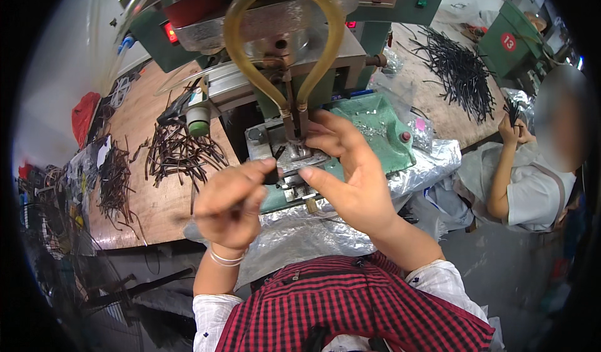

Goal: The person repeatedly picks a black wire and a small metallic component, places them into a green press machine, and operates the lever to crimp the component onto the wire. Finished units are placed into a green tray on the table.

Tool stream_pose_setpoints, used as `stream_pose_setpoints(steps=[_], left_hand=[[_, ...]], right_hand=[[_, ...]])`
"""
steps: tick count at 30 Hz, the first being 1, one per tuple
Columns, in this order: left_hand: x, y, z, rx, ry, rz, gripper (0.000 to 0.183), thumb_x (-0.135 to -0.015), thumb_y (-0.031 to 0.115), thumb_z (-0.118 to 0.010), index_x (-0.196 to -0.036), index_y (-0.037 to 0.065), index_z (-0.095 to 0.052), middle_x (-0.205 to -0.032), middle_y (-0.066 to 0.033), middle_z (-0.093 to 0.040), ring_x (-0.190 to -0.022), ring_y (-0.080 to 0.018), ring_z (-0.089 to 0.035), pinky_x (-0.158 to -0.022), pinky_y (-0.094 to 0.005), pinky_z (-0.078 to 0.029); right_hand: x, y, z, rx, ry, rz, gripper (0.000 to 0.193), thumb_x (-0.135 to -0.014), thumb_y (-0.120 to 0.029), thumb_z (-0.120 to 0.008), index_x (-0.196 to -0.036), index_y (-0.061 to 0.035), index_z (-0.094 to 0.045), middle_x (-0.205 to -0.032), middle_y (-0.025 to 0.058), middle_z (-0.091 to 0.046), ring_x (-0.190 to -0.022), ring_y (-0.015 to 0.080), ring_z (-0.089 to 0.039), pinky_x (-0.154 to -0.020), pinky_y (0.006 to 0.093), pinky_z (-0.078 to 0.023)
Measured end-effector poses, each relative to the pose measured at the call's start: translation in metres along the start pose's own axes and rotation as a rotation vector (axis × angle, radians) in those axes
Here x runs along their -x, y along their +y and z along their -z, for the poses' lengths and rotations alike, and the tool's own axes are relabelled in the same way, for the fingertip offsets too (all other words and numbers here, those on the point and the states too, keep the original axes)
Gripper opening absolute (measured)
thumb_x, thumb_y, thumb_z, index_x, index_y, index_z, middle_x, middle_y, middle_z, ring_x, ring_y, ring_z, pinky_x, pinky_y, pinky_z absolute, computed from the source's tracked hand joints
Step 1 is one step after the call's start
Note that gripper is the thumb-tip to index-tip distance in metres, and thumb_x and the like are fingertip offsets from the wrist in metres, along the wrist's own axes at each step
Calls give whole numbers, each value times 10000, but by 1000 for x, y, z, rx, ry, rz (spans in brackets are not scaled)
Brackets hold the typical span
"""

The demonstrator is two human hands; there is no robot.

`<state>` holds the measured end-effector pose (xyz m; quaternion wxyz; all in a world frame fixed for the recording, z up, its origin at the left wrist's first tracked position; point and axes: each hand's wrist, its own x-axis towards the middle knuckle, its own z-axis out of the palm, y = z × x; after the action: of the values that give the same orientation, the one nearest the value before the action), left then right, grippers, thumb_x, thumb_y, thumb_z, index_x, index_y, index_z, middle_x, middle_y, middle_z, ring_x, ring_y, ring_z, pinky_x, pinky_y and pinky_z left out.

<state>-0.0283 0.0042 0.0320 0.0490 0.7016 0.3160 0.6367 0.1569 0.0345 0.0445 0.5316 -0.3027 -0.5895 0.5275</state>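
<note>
My left hand [228, 205] is closed in a pinch, slightly blurred, just left of the machine's work spot. At its fingertips sits a short black piece [272, 176], whose exact kind I cannot make out. My right hand [354, 180] is on the other side with its thumb apart from the curved fingers. Its fingertips reach beside the lower end of the machine's head [294, 130], and no held thing shows between them. Between the hands lies a metal fixture [300, 164] with small clamps and a slot. A thick yellowish hose [233, 36] loops above it.
A green tray [391, 155] with small clear bits stands right of the fixture. Dark strips [181, 148] are heaped on the left wooden table [147, 211]; black strips [454, 70] lie at the right. Crinkled foil [285, 239] covers the front edge. A person [532, 183] sits at right holding black strips.
</note>
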Motion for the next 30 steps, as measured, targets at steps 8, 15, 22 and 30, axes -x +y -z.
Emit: stream_pose_setpoints(steps=[8,15,22,30], left_hand=[[-44,-13,8,354,274,141,166,-1027,95,-574,-1046,-64,-530,-919,-226,-689,-797,-271,-712,-586,-376,-660],[-45,-17,8,372,269,104,140,-1006,62,-604,-1035,-71,-570,-926,-203,-694,-815,-277,-732,-639,-369,-649],[-37,-21,15,355,240,151,80,-972,-1,-636,-1021,-49,-594,-955,-177,-701,-880,-281,-733,-795,-366,-603],[-40,-16,10,284,223,191,61,-990,1,-613,-1016,-50,-592,-989,-185,-716,-870,-233,-720,-782,-318,-580]], right_hand=[[-7,35,-18,-190,243,-2,446,-903,33,-660,-1318,48,-498,-1097,140,-695,-1065,160,-650,-958,292,-484],[-9,50,-12,-52,309,143,395,-881,13,-717,-1249,32,-576,-1047,121,-729,-982,144,-683,-901,280,-511],[-9,61,-4,81,190,169,460,-900,59,-688,-1319,55,-500,-1186,148,-687,-1090,180,-646,-992,308,-480],[-10,40,-8,-214,242,2,498,-902,21,-666,-1363,55,-481,-1133,134,-695,-1104,176,-620,-1028,317,-447]])
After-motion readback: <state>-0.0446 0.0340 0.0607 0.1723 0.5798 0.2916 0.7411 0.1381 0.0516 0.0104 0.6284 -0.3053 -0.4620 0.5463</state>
